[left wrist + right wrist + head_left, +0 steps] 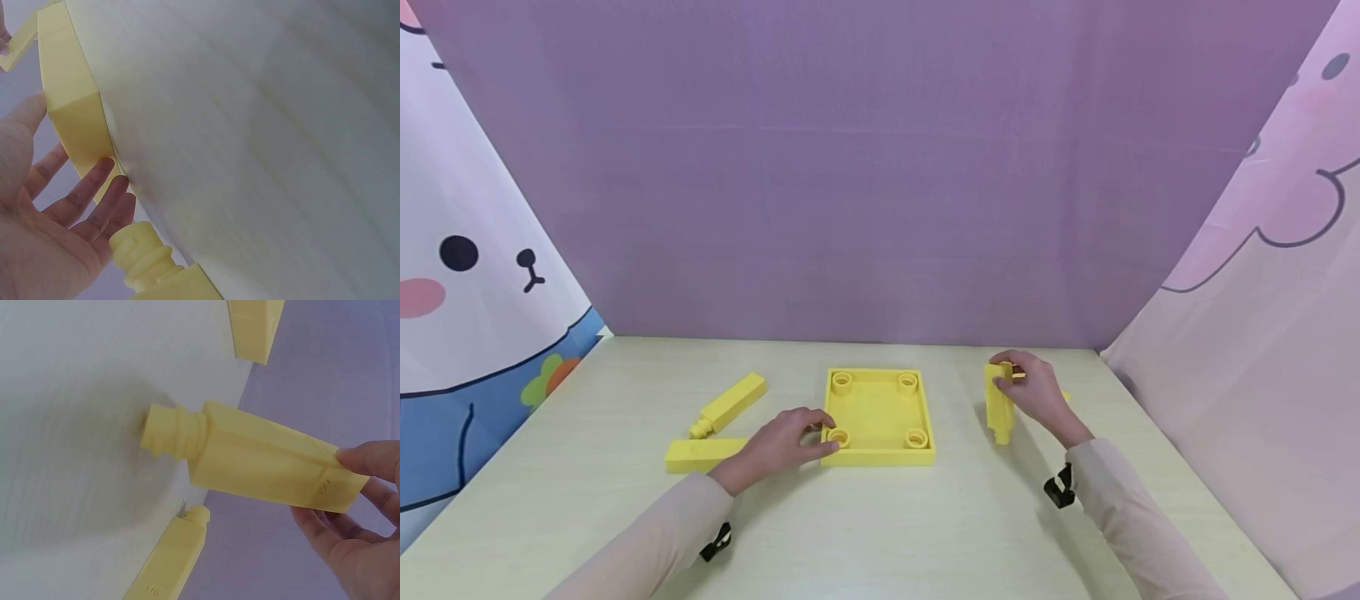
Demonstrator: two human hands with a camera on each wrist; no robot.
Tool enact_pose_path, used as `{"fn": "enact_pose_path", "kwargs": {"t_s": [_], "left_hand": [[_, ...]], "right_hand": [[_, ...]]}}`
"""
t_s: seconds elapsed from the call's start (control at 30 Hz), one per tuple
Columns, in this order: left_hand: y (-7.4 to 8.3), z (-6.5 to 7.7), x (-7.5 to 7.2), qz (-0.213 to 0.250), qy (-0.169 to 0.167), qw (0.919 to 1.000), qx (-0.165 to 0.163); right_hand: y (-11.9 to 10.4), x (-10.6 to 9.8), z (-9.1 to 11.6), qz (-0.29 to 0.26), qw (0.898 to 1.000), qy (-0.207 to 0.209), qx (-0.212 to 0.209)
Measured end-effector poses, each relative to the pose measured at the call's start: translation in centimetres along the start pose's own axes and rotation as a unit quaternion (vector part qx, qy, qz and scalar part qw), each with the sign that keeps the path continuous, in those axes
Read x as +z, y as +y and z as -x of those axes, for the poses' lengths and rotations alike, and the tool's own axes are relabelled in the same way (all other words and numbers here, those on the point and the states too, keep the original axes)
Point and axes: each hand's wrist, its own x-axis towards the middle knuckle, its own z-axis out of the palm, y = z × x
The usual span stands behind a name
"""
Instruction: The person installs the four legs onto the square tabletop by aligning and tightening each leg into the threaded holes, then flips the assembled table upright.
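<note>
A square yellow panel [880, 408] lies flat mid-table, with a raised rim and a round threaded socket in each corner. At its near left corner, my left hand [786, 442] touches the panel with thumb and loosely spread fingers. To the right, my right hand [1036, 390] pinches the top end of a yellow square leg [997, 404] between thumb and fingers. That leg stands nearly upright, its threaded end [175, 431] pointing down just above the tabletop. Another yellow leg [169, 559], marked 116, lies beside it in the right wrist view, mostly hidden by the hand in the head view.
Left of the panel lie two more yellow legs: one slanted leg [733, 402] with its thread towards me, and one sideways leg [700, 455] partly behind my left hand. A purple cloth [880, 208] hangs along the back edge of the light wooden table [880, 533].
</note>
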Motion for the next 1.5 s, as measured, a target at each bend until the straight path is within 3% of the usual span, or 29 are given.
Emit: {"fn": "enact_pose_path", "kwargs": {"t_s": [0.43,0.83,1.17,1.5], "left_hand": [[0.2,0.1,-0.1,0.007,-0.001,1.0000,0.002],[0.3,0.1,-0.1,0.007,-0.002,1.0000,0.006],[0.3,0.2,-0.1,0.008,-0.002,0.9999,0.010],[0.3,0.2,-0.2,0.014,-0.002,0.9999,0.010]], "right_hand": [[0.0,-0.2,-0.3,-0.028,0.999,0.026,-0.030],[-0.3,-0.3,-0.7,-0.053,0.998,0.024,-0.023],[-3.6,-1.0,-0.4,-0.105,0.994,0.019,-0.013],[-4.2,-0.9,-1.0,-0.113,0.993,0.013,-0.004]]}}
